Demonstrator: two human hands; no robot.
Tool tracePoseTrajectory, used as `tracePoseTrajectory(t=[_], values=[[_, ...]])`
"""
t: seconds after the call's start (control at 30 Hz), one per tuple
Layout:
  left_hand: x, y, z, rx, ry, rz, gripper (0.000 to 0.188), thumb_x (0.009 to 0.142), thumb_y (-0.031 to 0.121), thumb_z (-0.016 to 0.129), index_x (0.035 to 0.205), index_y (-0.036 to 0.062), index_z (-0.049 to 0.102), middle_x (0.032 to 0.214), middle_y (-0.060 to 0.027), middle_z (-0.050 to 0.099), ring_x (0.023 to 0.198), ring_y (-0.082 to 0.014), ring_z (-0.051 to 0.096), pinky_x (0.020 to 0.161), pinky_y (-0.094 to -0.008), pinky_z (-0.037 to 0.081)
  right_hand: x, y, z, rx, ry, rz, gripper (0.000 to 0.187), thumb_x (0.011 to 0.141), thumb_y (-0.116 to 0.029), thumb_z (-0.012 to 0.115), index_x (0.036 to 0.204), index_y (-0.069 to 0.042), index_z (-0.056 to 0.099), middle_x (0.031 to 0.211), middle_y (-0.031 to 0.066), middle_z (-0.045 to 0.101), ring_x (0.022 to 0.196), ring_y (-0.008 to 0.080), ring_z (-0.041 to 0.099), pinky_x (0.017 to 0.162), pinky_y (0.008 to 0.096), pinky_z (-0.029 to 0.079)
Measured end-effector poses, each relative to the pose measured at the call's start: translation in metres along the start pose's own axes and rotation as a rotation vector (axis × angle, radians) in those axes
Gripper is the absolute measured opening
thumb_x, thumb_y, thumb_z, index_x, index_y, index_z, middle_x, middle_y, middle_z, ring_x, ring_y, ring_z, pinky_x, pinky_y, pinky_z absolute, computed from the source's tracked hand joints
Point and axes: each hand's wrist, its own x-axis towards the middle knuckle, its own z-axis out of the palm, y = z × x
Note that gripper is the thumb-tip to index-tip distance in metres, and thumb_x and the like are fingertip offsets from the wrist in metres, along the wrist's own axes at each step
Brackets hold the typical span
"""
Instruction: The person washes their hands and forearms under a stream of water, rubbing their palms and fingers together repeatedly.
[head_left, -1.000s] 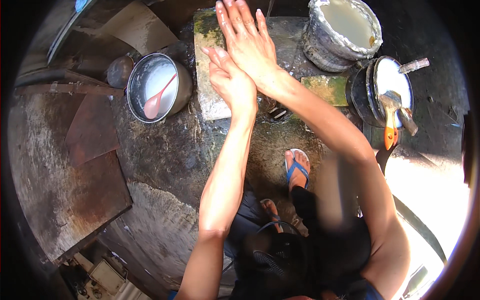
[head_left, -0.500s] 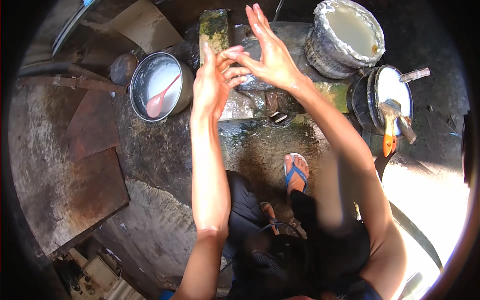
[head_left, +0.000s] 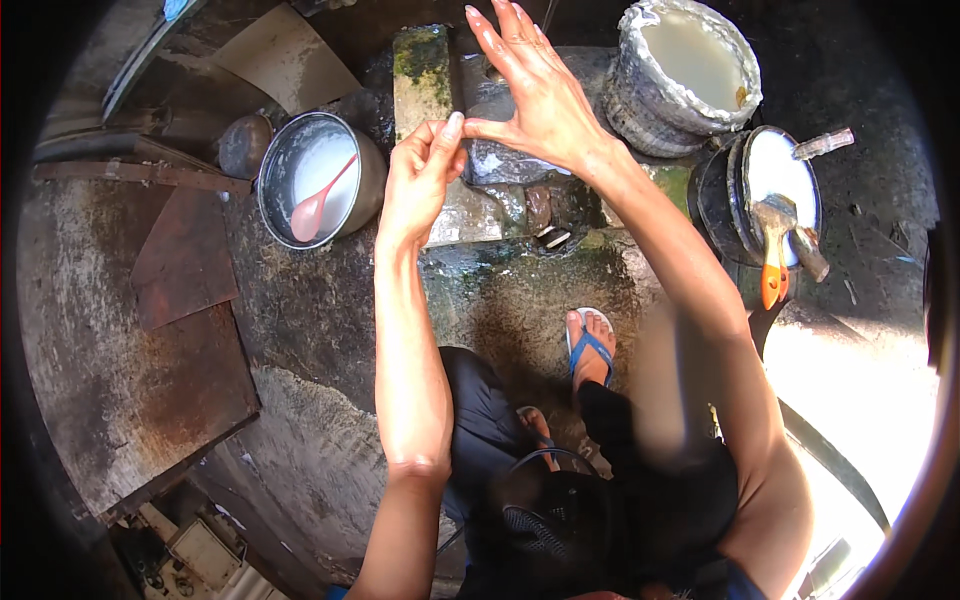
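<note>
My left hand [head_left: 418, 183] is raised with its fingers bent, and its fingertips touch the thumb of my right hand [head_left: 530, 88]. My right hand is spread wide with the fingers apart, and nothing is held in either hand. Both hands hover over a wet stone slab [head_left: 470, 205] and a mossy block [head_left: 420, 70]. To the left of my left hand stands a metal bowl [head_left: 290, 150] of white liquid with a pink spoon [head_left: 318, 200] in it.
A crusted bucket of white liquid [head_left: 688, 72] stands at the upper right. Beside it a dark pot [head_left: 745, 195] holds white liquid and an orange-handled tool [head_left: 772, 262]. Rusty metal sheets [head_left: 130, 350] lie at left. My sandalled foot [head_left: 590, 345] rests on wet ground.
My hands have come apart from rubbing palm on palm; the left has dropped lower and bent its fingers, and the right has spread open above the slab.
</note>
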Motion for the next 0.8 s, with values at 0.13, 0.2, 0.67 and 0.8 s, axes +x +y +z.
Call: tracePoseTrajectory(t=[0.13,0.2,0.67,0.8], values=[[-0.002,0.012,0.013,-0.95,-0.152,0.059,0.03,0.102,0.034,0.049,0.089,0.0077,0.049,0.078,0.0002,0.042,0.07,-0.0123,0.038,0.066,-0.0273,0.034,0.013,0.034,0.042,0.688,0.078,0.313,0.097,0.083,-0.041,0.074,0.152,-0.001,0.019,0.157,0.0275,0.015,0.146,0.0387,0.017,0.118,0.0467,0.022],[-0.004,0.019,0.0,-1.279,-0.173,0.122,0.029,0.101,0.034,0.049,0.085,0.0102,0.047,0.074,0.0006,0.037,0.068,-0.0128,0.035,0.065,-0.0283,0.031,0.036,0.046,0.067,1.403,0.206,0.804,0.074,0.091,-0.04,0.066,0.143,0.002,0.033,0.146,0.0259,0.034,0.136,0.0347,0.035,0.111,0.0458,0.032],[-0.003,0.015,0.0,-1.297,-0.22,0.163,0.045,0.103,0.046,0.038,0.071,0.0139,0.04,0.068,0.001,0.034,0.066,-0.0138,0.032,0.064,-0.0301,0.028,0.035,0.114,0.093,1.536,0.919,1.174,0.009,0.087,0.003,0.055,0.093,0.009,0.058,0.082,0.0191,0.063,0.069,0.0269,0.067,0.059,0.0334,0.059],[-0.001,0.012,0.001,-1.296,-0.23,0.163,0.046,0.103,0.047,0.037,0.071,0.0137,0.04,0.068,0.0007,0.034,0.066,-0.0142,0.032,0.064,-0.0304,0.028,0.025,0.098,0.09,1.556,0.922,1.22,0.012,0.088,0.003,0.056,0.096,0.012,0.057,0.086,0.0204,0.063,0.073,0.0263,0.066,0.065,0.0345,0.06]])
